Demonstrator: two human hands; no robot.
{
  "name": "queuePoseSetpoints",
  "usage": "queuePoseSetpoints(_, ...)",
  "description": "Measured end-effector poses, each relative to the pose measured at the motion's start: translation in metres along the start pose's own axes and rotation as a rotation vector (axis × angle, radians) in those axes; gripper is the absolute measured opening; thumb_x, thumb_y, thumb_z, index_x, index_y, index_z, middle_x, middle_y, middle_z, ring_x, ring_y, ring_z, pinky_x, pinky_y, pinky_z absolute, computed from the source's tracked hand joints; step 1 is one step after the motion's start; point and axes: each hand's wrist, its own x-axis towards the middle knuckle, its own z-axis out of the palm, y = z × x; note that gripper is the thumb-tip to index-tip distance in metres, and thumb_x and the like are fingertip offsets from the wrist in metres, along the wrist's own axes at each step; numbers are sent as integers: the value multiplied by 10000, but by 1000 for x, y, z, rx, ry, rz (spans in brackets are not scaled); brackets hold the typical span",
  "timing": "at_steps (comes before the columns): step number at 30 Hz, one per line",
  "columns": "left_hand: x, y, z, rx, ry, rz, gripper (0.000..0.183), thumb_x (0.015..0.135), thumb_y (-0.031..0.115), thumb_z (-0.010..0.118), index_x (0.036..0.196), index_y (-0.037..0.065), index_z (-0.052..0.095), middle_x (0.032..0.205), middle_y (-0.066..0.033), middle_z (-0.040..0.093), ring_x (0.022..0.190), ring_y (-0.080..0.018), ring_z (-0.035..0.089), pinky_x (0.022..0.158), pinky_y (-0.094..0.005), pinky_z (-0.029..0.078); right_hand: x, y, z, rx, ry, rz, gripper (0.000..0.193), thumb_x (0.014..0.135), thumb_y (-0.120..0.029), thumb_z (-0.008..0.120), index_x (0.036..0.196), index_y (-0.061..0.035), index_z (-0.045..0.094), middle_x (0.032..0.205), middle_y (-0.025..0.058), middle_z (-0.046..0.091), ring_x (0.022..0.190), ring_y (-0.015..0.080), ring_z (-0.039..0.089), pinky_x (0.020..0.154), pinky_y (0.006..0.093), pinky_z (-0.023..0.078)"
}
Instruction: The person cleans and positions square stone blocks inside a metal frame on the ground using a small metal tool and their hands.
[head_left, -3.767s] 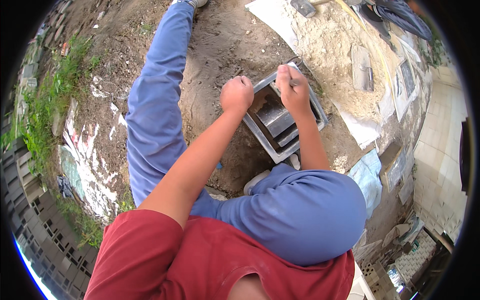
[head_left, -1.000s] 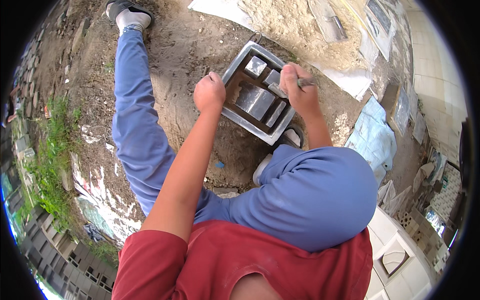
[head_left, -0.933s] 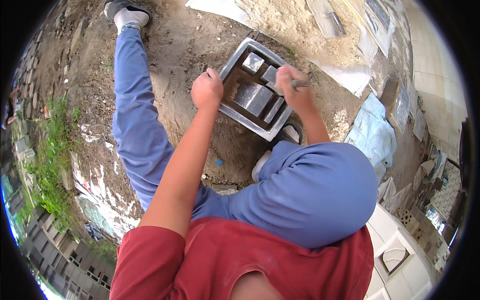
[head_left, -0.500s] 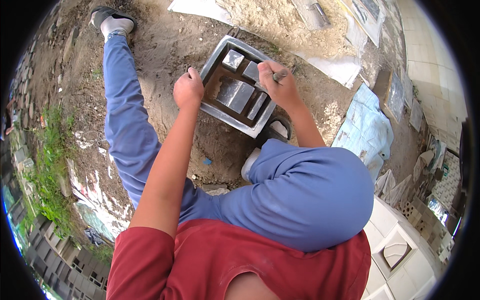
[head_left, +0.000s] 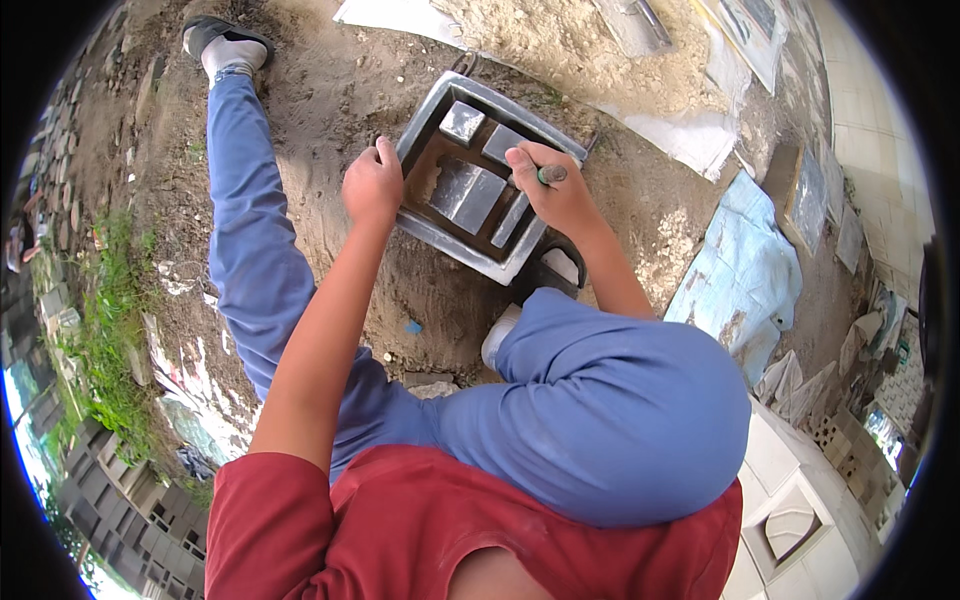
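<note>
A square metal mould lies tilted on the dirt between my feet, with raised shiny metal blocks inside and brownish residue in the channels around them. My left hand is closed at the mould's left rim, its fingertips partly hidden. Over the right side of the mould, my right hand wraps around a short tool with a rounded greenish handle. The tool's working end is hidden by the hand and cannot be made out.
Pale sandy powder is heaped on white sheeting beyond the mould. A light-blue sack lies to the right, near a framed panel. White patterned blocks stand at lower right; grass grows at left.
My right hand has come slightly nearer to me over the mould, and the tool's handle has moved with it. My left hand stays at the left rim.
</note>
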Motion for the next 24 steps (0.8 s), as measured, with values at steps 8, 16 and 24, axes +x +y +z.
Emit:
queuePoseSetpoints(8,5,5,0,-31,6,18,595,1029,494,391,886,17,718,917,-284,692,906,-495,650,827,-568,493,-9,8,-4,-24,70,8,461,1092,-365,535,770,-42,466,659,-2,412,628,109,383,576,310,364)
queuePoseSetpoints(16,0,2,-4,-44,38,6,558,1024,468,433,861,21,724,892,-273,701,875,-477,668,806,-567,508,-14,-51,-32,563,-132,-335,573,1047,-546,517,701,-106,394,635,-16,365,541,105,299,522,299,259)
queuePoseSetpoints(24,1,2,-6,-30,-37,-33,599,1030,523,392,988,42,746,974,-281,701,963,-483,663,879,-547,506,-6,-35,-28,588,-337,-271,571,1029,-411,564,623,-83,334,587,-16,295,516,111,276,507,313,213)
